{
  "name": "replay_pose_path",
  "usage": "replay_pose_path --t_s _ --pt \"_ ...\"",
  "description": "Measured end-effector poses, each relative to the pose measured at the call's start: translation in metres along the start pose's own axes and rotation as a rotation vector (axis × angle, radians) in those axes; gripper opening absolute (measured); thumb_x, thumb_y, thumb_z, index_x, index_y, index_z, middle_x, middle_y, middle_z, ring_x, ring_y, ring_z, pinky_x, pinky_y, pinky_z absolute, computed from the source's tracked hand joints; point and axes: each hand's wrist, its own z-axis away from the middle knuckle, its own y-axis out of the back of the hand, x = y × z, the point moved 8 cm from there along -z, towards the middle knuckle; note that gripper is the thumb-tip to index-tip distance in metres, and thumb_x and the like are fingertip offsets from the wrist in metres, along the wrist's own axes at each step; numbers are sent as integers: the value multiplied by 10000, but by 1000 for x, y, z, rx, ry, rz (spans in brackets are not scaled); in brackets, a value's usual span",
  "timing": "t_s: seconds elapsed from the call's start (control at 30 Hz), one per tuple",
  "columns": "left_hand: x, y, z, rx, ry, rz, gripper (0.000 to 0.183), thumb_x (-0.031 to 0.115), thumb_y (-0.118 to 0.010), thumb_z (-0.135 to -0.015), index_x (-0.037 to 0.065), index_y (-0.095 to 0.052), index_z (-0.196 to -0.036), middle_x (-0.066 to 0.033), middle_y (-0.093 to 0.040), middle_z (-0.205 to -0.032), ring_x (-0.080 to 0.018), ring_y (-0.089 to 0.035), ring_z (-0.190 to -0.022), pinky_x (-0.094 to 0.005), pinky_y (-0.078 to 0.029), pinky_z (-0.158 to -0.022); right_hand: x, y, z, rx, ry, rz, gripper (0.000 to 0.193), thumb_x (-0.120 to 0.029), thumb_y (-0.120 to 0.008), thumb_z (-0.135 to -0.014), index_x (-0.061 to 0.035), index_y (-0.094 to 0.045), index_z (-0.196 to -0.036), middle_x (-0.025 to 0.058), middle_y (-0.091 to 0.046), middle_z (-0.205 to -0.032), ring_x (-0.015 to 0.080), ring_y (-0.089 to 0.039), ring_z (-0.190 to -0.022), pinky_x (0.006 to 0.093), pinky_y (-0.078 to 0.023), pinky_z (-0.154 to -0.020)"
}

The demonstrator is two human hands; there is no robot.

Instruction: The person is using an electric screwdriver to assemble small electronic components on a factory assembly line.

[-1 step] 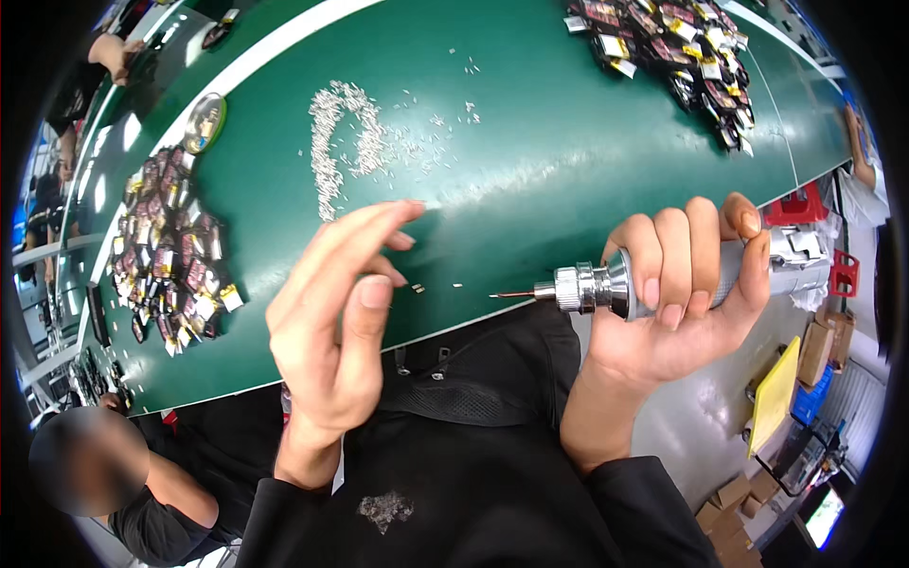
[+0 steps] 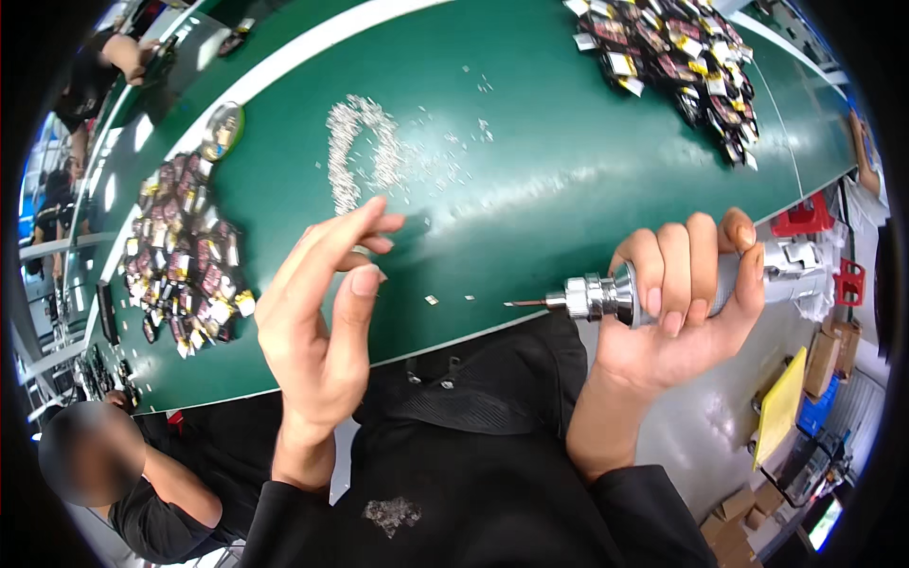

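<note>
My right hand (image 2: 677, 293) is wrapped around a grey and silver electric screwdriver (image 2: 598, 296) at the right, above the table's near edge. Its thin bit (image 2: 528, 304) points left; whether a screw sits on the tip is too small to tell. My left hand (image 2: 317, 322) hovers over the green table (image 2: 530, 189), fingers stretched and thumb apart, with nothing visible held. Just beyond its fingertips lies a loose heap of small silver screw-like pieces (image 2: 343, 156), with more scattered to its right. A couple of tiny pieces (image 2: 432, 300) rest between my hands.
Piles of small black devices with white and yellow tabs lie at the left (image 2: 185, 256) and far right (image 2: 677, 66). A round green-rimmed dish (image 2: 224, 131) stands beyond the left pile. A co-worker (image 2: 166, 483) sits at lower left. Red stools (image 2: 803, 216) and cardboard boxes (image 2: 824, 360) are at the right.
The view has shifted slightly, so the table and piles sit further right and lower. My left hand has moved a little left, away from the screwdriver bit. My right hand keeps its grip.
</note>
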Motion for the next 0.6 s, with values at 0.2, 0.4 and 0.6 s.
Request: replay_pose_path --t_s 0.2,0.4,0.6 --pt "-46 106 -104 119 41 -454 230 -2 -535 -875 -20 -604 -1094 -60 -614 -739 -91 -572 -667 -238 -464 -625 -1 41 6 247 54 41 130 -191 -445 -958 -70 -463 -916 -29 -321 -493 73 -297 -375 244 -326 -426" --pt "-175 164 -193 46 210 -977 454 297 -644 -810 5 -547 -1143 -183 -626 -966 -312 -617 -920 -391 -481 -808 12 51 12 262 -13 -16 120 -172 -437 -961 -67 -435 -903 -18 -309 -489 79 -292 -371 254 -332 -419" --pt "-195 138 -225 80 254 -1120 502 331 -660 -789 -15 -536 -1132 -272 -569 -1022 -411 -583 -975 -450 -486 -848 16 47 10 191 -62 21 108 -165 -440 -957 -69 -437 -907 -26 -303 -494 73 -294 -364 234 -333 -398"
